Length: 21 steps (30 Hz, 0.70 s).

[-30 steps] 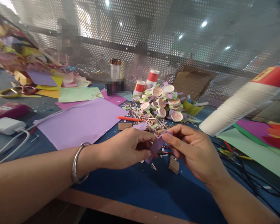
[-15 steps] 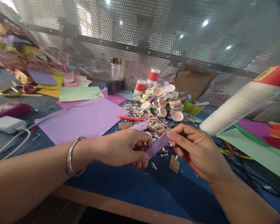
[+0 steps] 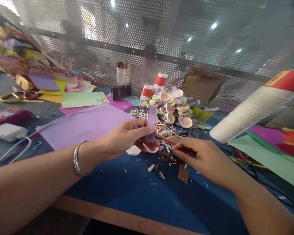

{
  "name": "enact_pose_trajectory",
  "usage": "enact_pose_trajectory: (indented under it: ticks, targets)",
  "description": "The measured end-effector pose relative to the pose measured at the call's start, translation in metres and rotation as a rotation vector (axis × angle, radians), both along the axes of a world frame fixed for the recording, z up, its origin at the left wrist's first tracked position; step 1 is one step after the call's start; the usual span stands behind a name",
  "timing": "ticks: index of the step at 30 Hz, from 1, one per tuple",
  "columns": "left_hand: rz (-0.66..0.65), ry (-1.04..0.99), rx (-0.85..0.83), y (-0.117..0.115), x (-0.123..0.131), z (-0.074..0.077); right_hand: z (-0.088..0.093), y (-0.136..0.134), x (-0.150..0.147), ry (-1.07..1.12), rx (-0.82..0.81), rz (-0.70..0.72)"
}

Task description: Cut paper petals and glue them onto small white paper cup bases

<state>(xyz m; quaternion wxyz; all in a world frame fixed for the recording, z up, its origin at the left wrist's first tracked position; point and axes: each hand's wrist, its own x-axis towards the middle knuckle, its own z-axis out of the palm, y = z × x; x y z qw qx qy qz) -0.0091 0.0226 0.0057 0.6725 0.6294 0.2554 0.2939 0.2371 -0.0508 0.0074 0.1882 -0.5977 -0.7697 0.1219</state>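
Note:
My left hand (image 3: pixel 126 138) pinches a purple paper strip (image 3: pixel 151 122) and holds it upright above the blue table (image 3: pixel 147 199); a silver bangle (image 3: pixel 77 162) is on that wrist. A white round piece (image 3: pixel 133 150) shows just under the left fingers. My right hand (image 3: pixel 201 158) is lowered to the table among paper scraps (image 3: pixel 170 156), fingers curled together at the tips; what they touch is too small to name. A brown cardboard bit (image 3: pixel 183 173) lies just under the right hand.
A pile of round paper-cup flowers (image 3: pixel 173 107) sits behind the hands, with red-and-white cups (image 3: pixel 159 81), an orange pen (image 3: pixel 136 124) and a purple sheet (image 3: pixel 88 125). A stack of white cups (image 3: pixel 257 106) lies at right. Scissors (image 3: pixel 17 96), a charger (image 3: pixel 7 132) and cables are at left.
My right hand let go of the purple strip and dropped to the scraps on the table. My left hand raised the strip and turned it upright.

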Motion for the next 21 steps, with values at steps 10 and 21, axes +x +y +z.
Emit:
enact_pose_trajectory:
  ticks: [10, 21]
  targets:
    - [0.157, -0.08, 0.055, 0.0034, 0.0015, -0.001, 0.0006, -0.0051, 0.0001, -0.245, -0.092, 0.099]
    - [0.105, -0.058, 0.104, -0.0041, 0.0033, -0.001, 0.0072, -0.006, -0.0065, 0.052, 0.021, 0.042]
